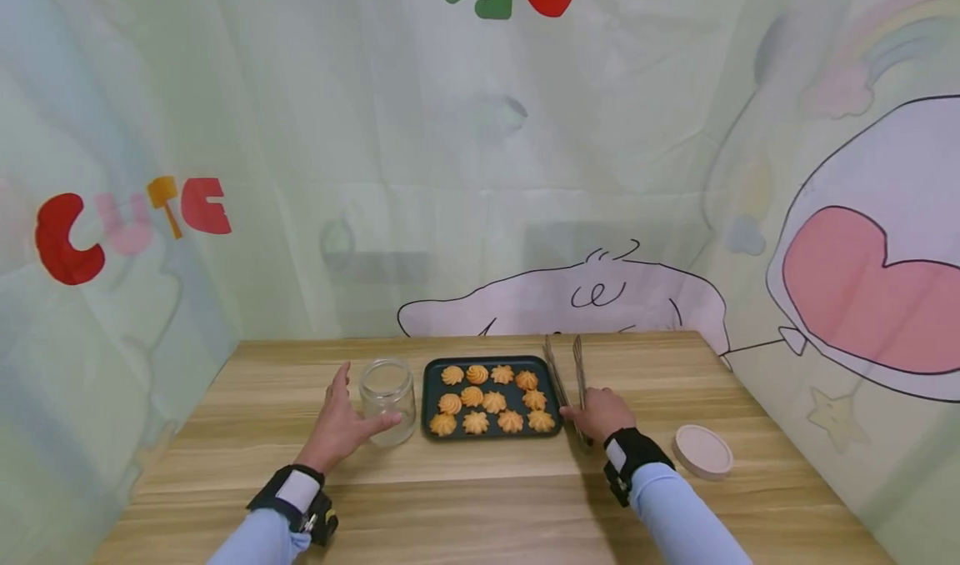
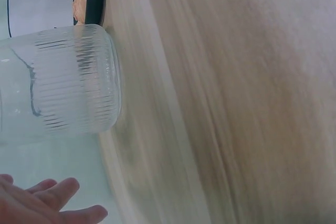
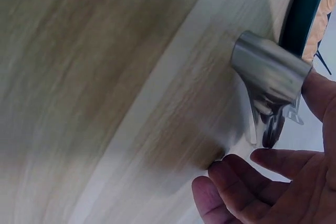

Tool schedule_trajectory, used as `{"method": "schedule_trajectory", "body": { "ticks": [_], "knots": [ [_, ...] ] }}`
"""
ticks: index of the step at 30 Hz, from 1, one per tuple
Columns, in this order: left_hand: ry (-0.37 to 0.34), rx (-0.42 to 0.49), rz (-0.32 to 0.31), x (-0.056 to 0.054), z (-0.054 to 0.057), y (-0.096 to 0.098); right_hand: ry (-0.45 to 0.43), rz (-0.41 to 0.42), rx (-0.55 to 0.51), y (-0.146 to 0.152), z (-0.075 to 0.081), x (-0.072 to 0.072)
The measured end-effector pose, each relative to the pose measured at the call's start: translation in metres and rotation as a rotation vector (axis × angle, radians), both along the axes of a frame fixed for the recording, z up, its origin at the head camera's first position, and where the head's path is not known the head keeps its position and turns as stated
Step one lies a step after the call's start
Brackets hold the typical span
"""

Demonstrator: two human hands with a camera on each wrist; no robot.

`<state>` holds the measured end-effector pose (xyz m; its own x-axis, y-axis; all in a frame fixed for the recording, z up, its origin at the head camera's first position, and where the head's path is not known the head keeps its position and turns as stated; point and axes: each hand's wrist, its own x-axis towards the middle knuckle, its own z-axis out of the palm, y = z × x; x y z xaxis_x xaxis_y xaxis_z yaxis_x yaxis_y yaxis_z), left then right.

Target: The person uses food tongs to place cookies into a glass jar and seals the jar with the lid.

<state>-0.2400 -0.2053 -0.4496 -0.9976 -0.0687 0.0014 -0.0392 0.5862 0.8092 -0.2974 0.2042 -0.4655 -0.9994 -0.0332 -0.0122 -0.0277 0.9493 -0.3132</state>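
A clear glass jar (image 1: 387,402), without a lid on it, stands upright at the left of the tray. My left hand (image 1: 343,425) is spread beside it, thumb in front of the jar in the head view and fingers on its left side. In the left wrist view a gap shows between the fingers (image 2: 58,198) and the jar (image 2: 63,82). My right hand (image 1: 600,415) holds metal tongs (image 1: 557,373) near their hinge end, between thumb and forefinger. The tongs' arms point away, spread apart, along the tray's right edge. The other right fingers (image 3: 231,187) curve loosely below the hinge end (image 3: 270,66).
A dark baking tray (image 1: 491,435) bears several piped cookies (image 1: 493,402) in rows. On the right of the wooden table (image 1: 480,507) lies a round pale pink lid (image 1: 702,451). A printed curtain (image 1: 450,173) hangs behind the table's back edge.
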Motion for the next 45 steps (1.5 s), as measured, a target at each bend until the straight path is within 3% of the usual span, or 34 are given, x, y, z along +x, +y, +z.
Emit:
{"method": "schedule_trajectory", "body": {
  "ticks": [6,15,24,29,34,45],
  "knots": [
    [-0.021,-0.025,-0.001,0.002,0.003,-0.001,0.026,-0.009,0.009,0.004,0.002,0.000],
    [-0.021,-0.045,-0.029,-0.002,0.008,-0.001,0.083,-0.093,0.050,0.007,-0.001,0.002],
    [-0.012,-0.131,-0.108,-0.010,0.028,-0.004,0.085,-0.141,0.013,0.010,0.000,0.004],
    [-0.054,-0.172,-0.161,-0.018,0.040,-0.009,0.117,-0.124,-0.031,0.017,0.008,0.006],
    [-0.109,-0.189,-0.196,-0.023,0.046,-0.008,0.057,-0.112,-0.039,0.025,0.015,0.004],
    [-0.113,-0.204,-0.225,-0.028,0.045,-0.001,0.098,-0.088,-0.022,0.015,0.044,0.015]
  ]
}}
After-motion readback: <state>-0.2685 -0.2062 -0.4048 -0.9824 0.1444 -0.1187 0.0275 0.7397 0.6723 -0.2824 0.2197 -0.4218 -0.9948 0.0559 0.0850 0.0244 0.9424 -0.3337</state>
